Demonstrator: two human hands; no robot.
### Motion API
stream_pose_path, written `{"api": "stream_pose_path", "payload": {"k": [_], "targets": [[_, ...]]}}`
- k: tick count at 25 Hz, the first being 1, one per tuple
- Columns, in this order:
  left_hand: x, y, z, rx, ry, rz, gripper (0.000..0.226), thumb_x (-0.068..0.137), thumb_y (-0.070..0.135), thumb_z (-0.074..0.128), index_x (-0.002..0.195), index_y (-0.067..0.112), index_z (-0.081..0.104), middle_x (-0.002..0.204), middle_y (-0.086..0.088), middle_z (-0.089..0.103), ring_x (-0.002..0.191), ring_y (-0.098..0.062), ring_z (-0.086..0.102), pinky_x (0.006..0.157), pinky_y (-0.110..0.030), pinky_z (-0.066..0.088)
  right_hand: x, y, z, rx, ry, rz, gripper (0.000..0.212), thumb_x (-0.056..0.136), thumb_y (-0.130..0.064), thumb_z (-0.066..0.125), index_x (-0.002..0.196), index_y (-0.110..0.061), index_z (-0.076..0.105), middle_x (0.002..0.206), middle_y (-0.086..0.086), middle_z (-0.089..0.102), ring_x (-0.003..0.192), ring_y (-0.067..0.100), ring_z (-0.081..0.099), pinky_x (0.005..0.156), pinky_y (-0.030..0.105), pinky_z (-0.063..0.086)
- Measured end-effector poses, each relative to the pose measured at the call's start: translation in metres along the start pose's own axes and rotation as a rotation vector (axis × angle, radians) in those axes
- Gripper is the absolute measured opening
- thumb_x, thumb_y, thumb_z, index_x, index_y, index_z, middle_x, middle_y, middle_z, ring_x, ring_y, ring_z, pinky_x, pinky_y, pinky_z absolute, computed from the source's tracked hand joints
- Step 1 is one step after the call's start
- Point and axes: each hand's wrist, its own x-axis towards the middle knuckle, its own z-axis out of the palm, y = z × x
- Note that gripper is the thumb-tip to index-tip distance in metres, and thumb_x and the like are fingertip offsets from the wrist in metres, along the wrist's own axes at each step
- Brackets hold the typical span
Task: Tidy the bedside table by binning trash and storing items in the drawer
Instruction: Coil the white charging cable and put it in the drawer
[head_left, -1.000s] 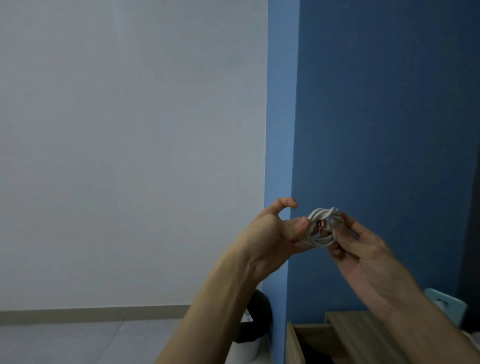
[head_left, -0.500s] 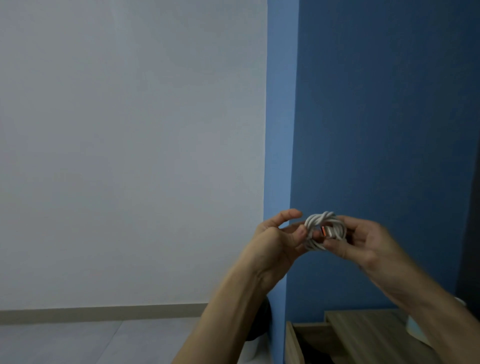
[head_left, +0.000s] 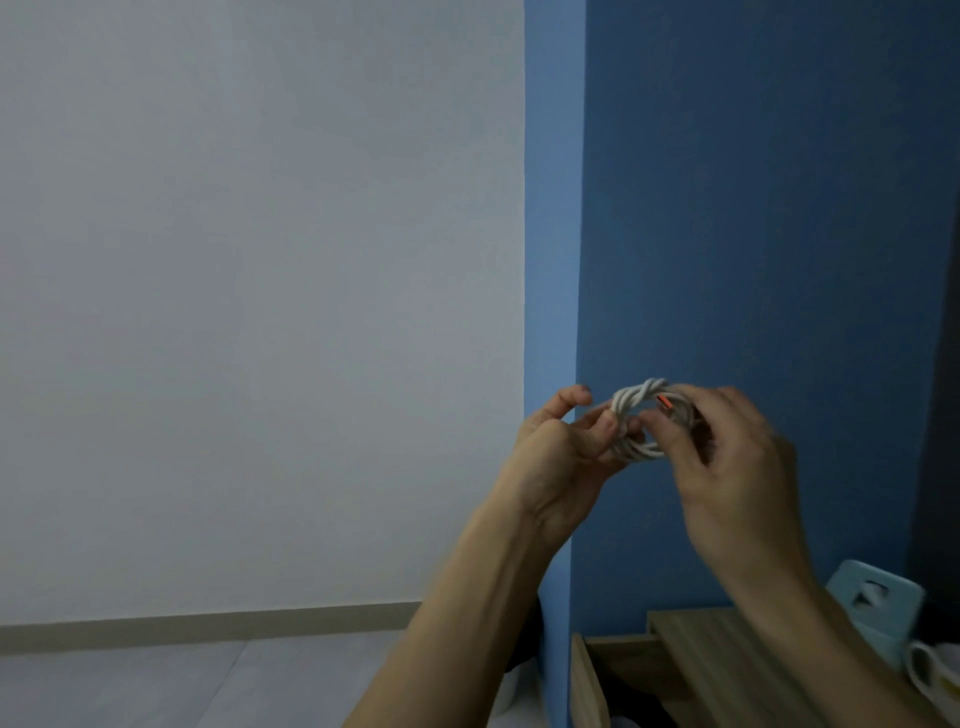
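Both hands hold the coiled white cable (head_left: 641, 423) at chest height against the blue wall: the left hand (head_left: 563, 457) pinches its left side, the right hand (head_left: 727, 457) curls round its right side. The open drawer (head_left: 613, 670) lies below, nearer the left hand, just left of the wooden worktop (head_left: 727, 654). The drawer's inside is dark and cut off; a blue holder (head_left: 878, 608) and a white mug (head_left: 935, 675) at the right edge are partly hidden

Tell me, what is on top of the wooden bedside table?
On the bedside table stand a light blue object and a white mug. The right arm covers part of its top.
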Motion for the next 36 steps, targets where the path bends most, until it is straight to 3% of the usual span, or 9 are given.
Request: {"api": "stream_pose_path", "payload": {"k": [3,7,9,12,16,23,27,32,36], "targets": [[-0.002,0.0,0.01,0.016,0.026,-0.019,0.032,0.089,-0.016,0.039,0.091,0.013,0.052,0.067,-0.01,0.06,0.057,-0.013,0.063,0.06,-0.029,0.057,-0.004,-0.002,-0.001,-0.045,0.131,-0.134,0.026,0.085,-0.012,0.063,0.108,-0.001,0.061,0.092,0.009,0.065,0.081,0.001,0.052,0.074,-0.007,0.034],[-0.008,0.0,0.02,-0.031,0.016,-0.069,0.033,0.092,-0.012,0.037,0.091,0.013,0.058,0.071,-0.008,0.061,0.057,-0.012,0.06,0.055,-0.028,0.057,-0.004,0.008,0.0,-0.161,0.258,-0.335,0.016,0.086,-0.005,0.062,0.097,0.005,0.067,0.101,0.018,0.069,0.09,0.025,0.065,0.084,0.024,0.049],[-0.008,0.0,0.021,-0.041,0.017,-0.091,0.034,0.092,-0.012,0.036,0.091,0.014,0.058,0.076,-0.009,0.059,0.06,-0.013,0.057,0.057,-0.029,0.057,-0.004,0.009,0.0,-0.132,0.252,-0.357,0.011,0.086,-0.003,0.061,0.091,0.006,0.066,0.107,0.013,0.067,0.098,0.026,0.062,0.091,0.024,0.046],[-0.007,-0.004,0.018,0.026,0.059,-0.035,0.037,0.091,-0.015,0.036,0.088,0.013,0.061,0.058,-0.004,0.061,0.054,-0.012,0.058,0.061,-0.028,0.057,-0.004,0.004,-0.005,0.047,0.171,-0.207,0.008,0.088,-0.007,0.057,0.088,-0.002,0.062,0.106,0.002,0.065,0.1,0.007,0.061,0.087,0.005,0.043],[-0.007,-0.006,0.017,0.143,0.087,0.087,0.037,0.088,-0.02,0.038,0.083,0.009,0.06,0.06,-0.004,0.063,0.049,-0.013,0.062,0.057,-0.023,0.054,0.005,-0.001,-0.009,0.493,0.096,0.266,0.02,0.091,-0.014,0.052,0.072,-0.02,0.055,0.09,-0.003,0.075,0.079,0.014,0.071,0.069,0.03,0.057],[-0.005,-0.009,0.004,0.448,0.027,0.359,0.036,0.078,-0.026,0.047,0.075,0.009,0.055,0.076,-0.009,0.064,0.057,-0.016,0.064,0.063,-0.027,0.052,0.026,0.006,-0.022,0.859,-0.265,0.78,0.019,0.092,-0.012,0.046,0.08,-0.003,0.057,0.076,0.003,0.073,0.055,0.015,0.068,0.051,0.026,0.056],[-0.004,-0.011,-0.006,0.513,-0.024,0.407,0.036,0.078,-0.026,0.048,0.073,0.008,0.056,0.075,-0.008,0.063,0.057,-0.012,0.065,0.058,-0.021,0.053,0.025,0.014,-0.023,0.899,-0.495,0.863,0.029,0.073,-0.024,0.055,0.089,-0.004,0.068,0.079,0.006,0.071,0.063,0.016,0.065,0.055,0.025,0.057],[-0.004,-0.019,-0.01,0.576,-0.045,0.461,0.033,0.077,-0.023,0.055,0.073,0.01,0.059,0.073,-0.003,0.064,0.06,-0.009,0.063,0.061,-0.023,0.053,0.021,0.02,-0.025,0.851,-0.471,0.839,0.031,0.063,-0.027,0.064,0.083,-0.005,0.071,0.076,0.006,0.072,0.061,0.016,0.066,0.053,0.024,0.056],[0.001,-0.026,-0.013,0.458,-0.052,0.407,0.024,0.082,-0.013,0.058,0.09,0.009,0.06,0.088,-0.007,0.064,0.073,-0.013,0.062,0.066,-0.023,0.052,0.01,0.021,-0.025,0.83,-0.5,0.621,0.062,0.05,-0.053,0.079,0.097,-0.014,0.073,0.102,0.005,0.074,0.094,0.016,0.07,0.071,0.021,0.055]]}}
